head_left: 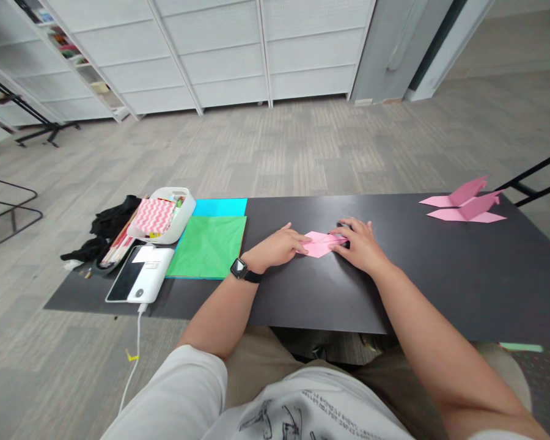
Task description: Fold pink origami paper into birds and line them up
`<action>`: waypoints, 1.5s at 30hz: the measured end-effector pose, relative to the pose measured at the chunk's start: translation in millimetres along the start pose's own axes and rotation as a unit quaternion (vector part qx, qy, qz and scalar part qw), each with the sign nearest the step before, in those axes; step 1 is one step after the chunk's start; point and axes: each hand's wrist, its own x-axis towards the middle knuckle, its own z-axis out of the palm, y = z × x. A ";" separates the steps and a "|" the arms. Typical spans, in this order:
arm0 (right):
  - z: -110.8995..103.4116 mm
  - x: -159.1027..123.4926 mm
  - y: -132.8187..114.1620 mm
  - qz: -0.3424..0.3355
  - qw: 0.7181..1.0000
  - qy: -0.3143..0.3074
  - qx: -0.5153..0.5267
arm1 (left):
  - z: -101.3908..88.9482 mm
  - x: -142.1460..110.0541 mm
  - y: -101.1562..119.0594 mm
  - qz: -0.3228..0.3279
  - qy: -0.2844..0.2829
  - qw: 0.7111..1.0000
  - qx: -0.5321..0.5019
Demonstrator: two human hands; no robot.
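Observation:
A folded piece of pink origami paper (319,245) lies on the dark table in front of me, its shape a long diamond with a crease along the middle. My left hand (279,247), with a watch on its wrist, pins the paper's left point under its fingertips. On the other side, my right hand (360,245) grips the narrow right end between thumb and fingers. Part of each end is covered by the fingers. Two finished pink paper birds (474,208) stand at the table's far right, apart from both hands.
Left of my arm lie green paper sheets (211,244) over blue ones (222,206). Beyond them sit a white basket (187,211) with a pink zigzag-patterned item, a white device (153,275) with a cable, and black cloth (114,217). The dark table (440,275) ends close to my lap.

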 end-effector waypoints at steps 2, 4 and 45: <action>0.0 0.0 -0.1 -0.003 1.000 0.000 0.002 | -1.8 -1.7 1.3 0.002 -0.008 1.000 0.000; 0.0 0.0 -0.2 -0.011 1.000 0.001 0.007 | -3.3 -2.5 3.5 0.004 -0.014 1.000 0.001; 6.1 0.6 7.0 -0.013 1.000 -0.015 0.020 | 11.7 16.2 17.6 -0.031 0.084 0.994 0.059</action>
